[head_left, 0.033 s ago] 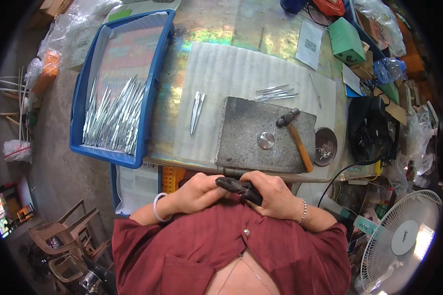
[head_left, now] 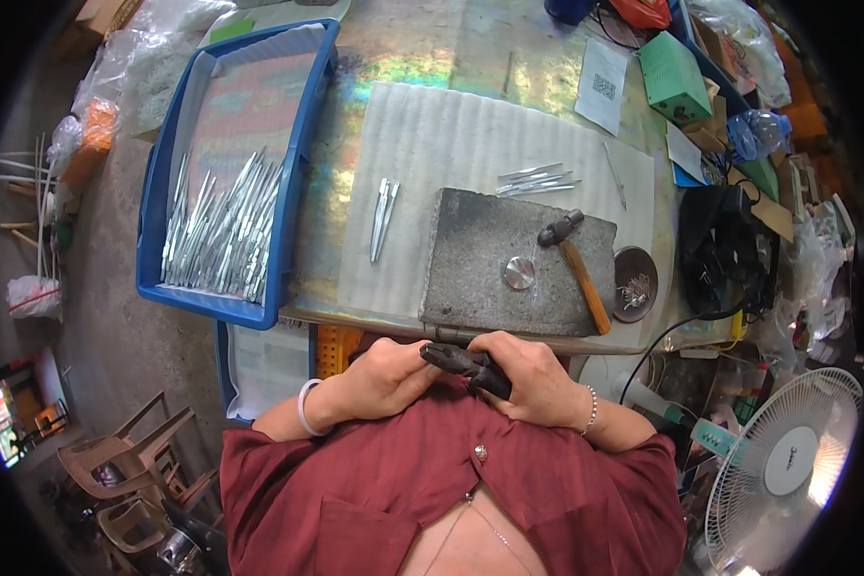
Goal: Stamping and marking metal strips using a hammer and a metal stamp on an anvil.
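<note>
Close to my body, at the table's front edge, my right hand (head_left: 530, 381) is wrapped round dark-handled pliers (head_left: 456, 362), whose jaws point left. My left hand (head_left: 386, 376) is closed beside the jaws, fingertips pinched together; whatever lies between them is hidden. Ahead of my hands is a grey stone block (head_left: 475, 245). A small round metal disc (head_left: 519, 274) and a wooden-handled hammer (head_left: 583, 274) lie on it. Beside the block's right edge sits a round dark dish (head_left: 636, 312) of small metal bits.
A blue tray (head_left: 291, 192) at the left holds many slim silver metal pieces (head_left: 223, 230). A few similar pieces (head_left: 384, 221) lie on the white foam sheet (head_left: 403, 125), and several more (head_left: 538, 180) behind the block. At the right are a green box (head_left: 675, 79) and a fan (head_left: 787, 470).
</note>
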### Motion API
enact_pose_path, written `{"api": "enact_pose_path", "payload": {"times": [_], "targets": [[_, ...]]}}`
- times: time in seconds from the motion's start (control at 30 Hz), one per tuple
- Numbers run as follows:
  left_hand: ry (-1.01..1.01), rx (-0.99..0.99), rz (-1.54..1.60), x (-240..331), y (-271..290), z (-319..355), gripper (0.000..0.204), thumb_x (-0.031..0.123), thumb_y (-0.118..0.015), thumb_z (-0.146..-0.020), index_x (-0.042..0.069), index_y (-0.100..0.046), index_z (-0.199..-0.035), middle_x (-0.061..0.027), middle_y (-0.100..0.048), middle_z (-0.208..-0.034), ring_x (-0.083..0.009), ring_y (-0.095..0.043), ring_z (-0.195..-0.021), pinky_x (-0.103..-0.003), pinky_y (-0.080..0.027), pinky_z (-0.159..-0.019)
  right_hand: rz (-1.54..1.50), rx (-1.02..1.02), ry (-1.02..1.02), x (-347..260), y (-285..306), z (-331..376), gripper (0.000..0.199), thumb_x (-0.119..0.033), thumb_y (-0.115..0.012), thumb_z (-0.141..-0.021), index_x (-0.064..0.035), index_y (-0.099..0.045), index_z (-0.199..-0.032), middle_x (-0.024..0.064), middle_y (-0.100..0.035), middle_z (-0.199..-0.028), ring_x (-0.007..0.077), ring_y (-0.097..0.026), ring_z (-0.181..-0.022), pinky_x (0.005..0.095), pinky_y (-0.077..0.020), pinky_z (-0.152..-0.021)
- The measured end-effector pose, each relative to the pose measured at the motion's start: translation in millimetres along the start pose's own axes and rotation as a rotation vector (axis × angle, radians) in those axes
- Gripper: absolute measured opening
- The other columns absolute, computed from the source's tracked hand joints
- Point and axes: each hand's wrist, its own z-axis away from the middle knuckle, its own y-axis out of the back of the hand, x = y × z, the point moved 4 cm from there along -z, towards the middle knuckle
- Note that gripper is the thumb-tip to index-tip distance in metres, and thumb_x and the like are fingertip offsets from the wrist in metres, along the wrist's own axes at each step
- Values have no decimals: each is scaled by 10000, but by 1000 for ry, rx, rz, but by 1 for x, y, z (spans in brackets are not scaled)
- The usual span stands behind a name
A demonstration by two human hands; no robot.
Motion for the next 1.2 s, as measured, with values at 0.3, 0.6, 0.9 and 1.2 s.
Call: {"api": "enact_pose_path", "payload": {"times": [0.3, 0.6, 0.9, 1.2], "targets": [[-213, -27, -406, -8, 5, -5, 133, 0, -604, -766, -2, -569, -895, -80, -534, -662, -245, -548, -500, -337, -427, -436, 12, 113, -48, 1, -4, 4, 390, -128, -709, -748, -17, -503, -1060, 167, -584, -921, 337, -611, -809, 374, -483, -693], [470, -335, 1228, -41, -22, 17, 285, 301, -537, -927, 34, -572, -833, 52, -413, -644, -46, -295, -551, -206, -232, -511, -22, 8, -34, 3, -6, 9, 401, -142, -714, -741, -23, -508, -1064, 167, -589, -911, 338, -609, -807, 376, -481, -686], [-4, 28, -189, 1, 8, 4, 16, 20, -570, -831, 22, -555, -829, -123, -504, -625, -264, -526, -478, -378, -408, -443, 14, 72, -19, 5, -5, 5, 363, -160, -692, -762, -47, -506, -1052, 145, -597, -875, 327, -612, -751, 390, -484, -642], [369, 201, -82, -14, 45, 15, 137, 85, -488, -925, -17, -579, -917, -159, -620, -774, -259, -644, -685, -311, -470, -599, -273, 187, -259, 24, 10, 8, 353, -185, -657, -840, -36, -463, -1095, 124, -569, -791, 230, -575, -711, 339, -456, -672]]}}
